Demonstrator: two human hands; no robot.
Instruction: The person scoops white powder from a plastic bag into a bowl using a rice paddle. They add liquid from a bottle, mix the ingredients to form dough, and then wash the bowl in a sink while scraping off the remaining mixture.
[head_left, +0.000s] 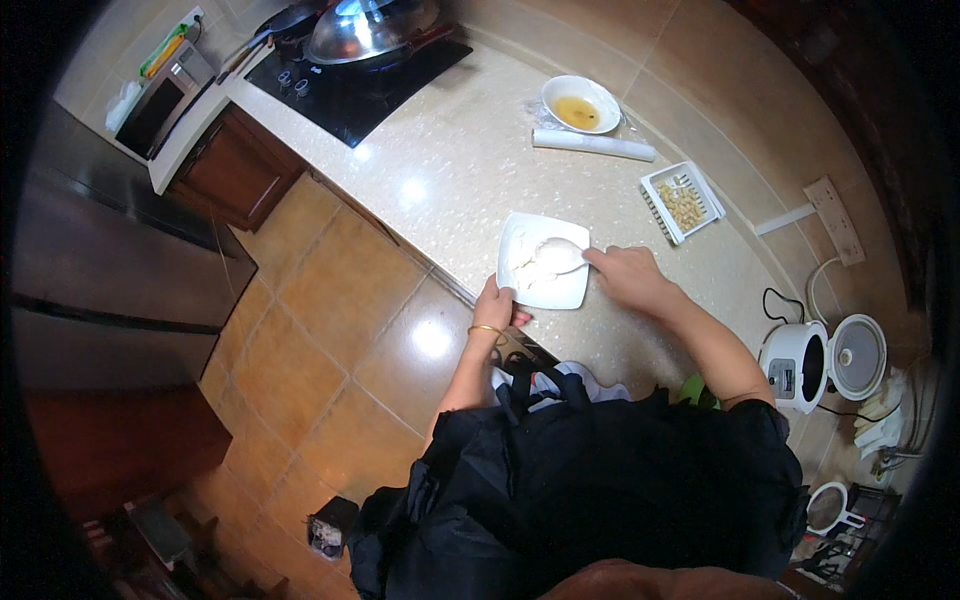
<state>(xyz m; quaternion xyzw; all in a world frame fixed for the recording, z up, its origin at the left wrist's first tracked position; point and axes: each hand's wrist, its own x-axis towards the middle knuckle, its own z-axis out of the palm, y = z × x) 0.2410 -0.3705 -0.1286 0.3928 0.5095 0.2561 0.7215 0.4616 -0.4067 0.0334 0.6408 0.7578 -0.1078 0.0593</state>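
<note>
A square white plate (561, 298) sits over the front part of the stone countertop. My left hand (496, 304), with a gold bangle at the wrist, grips its near left corner. Between the fingers of my right hand (626, 274) is the handle of a white spoon or rice paddle (561, 256). Its broad head lies over the plate, among clumps of soft white food (529, 271). The picture does not settle what the food is. My fingers hide most of the handle.
A white basket (654, 214) of small pale pieces stands right of the plate. Behind are a roll of cling film (592, 145) and a bowl (606, 96) of yellowish liquid. A cooktop (337, 105) carries a lidded wok (367, 34). An opened rice cooker (784, 367) stands far right.
</note>
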